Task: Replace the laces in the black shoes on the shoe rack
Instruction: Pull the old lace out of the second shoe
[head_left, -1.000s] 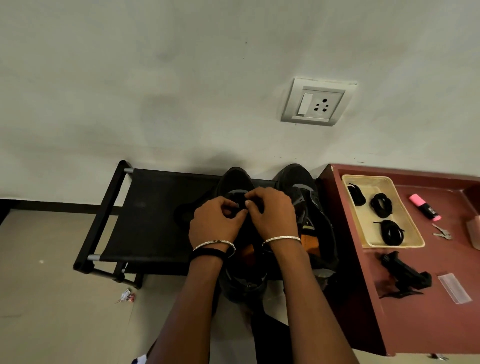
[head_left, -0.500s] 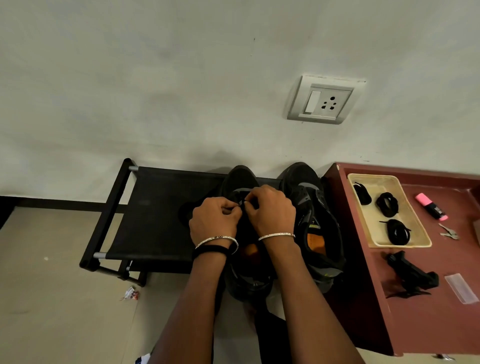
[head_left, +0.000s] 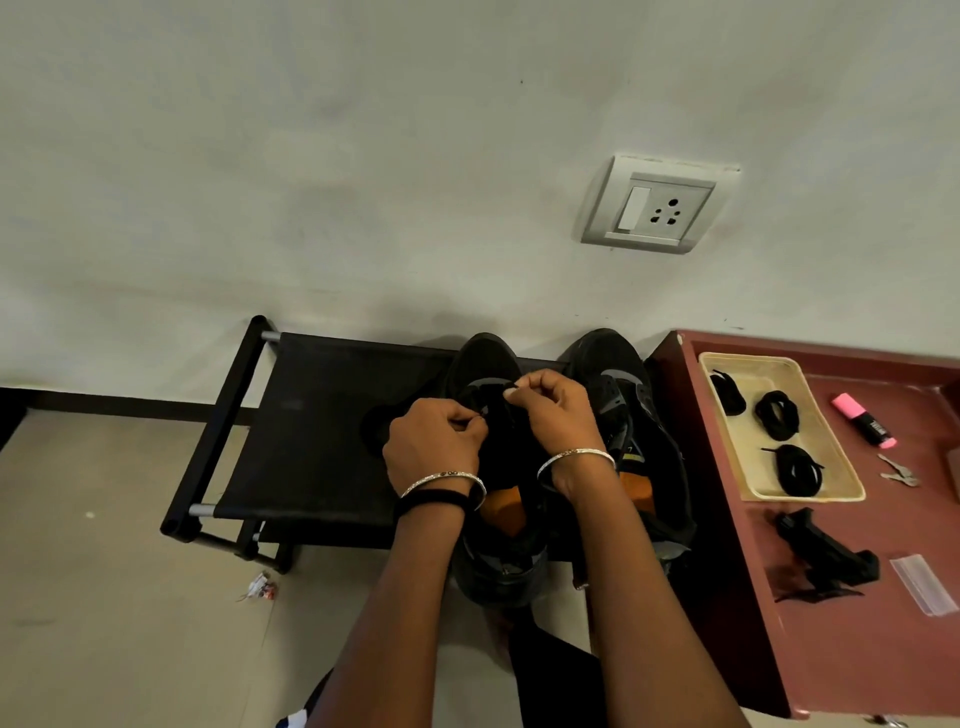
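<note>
The black shoe (head_left: 485, 358) you're lacing sits on the shoe rack (head_left: 311, 415), toe to the wall, heel toward you, so its long axis runs straight away from you. The lace (head_left: 508, 391) crosses that axis: your left hand (head_left: 434, 444) pinches one dark end, your right hand (head_left: 558, 415) pinches the other, slightly nearer the toe, fingers (head_left: 532, 385) curled tight. Any pull, I judge, goes sideways. The second black shoe (head_left: 605, 358) stands just right; coiled laces (head_left: 776, 410) lie in the tray (head_left: 748, 358) on the desk (head_left: 857, 675).
</note>
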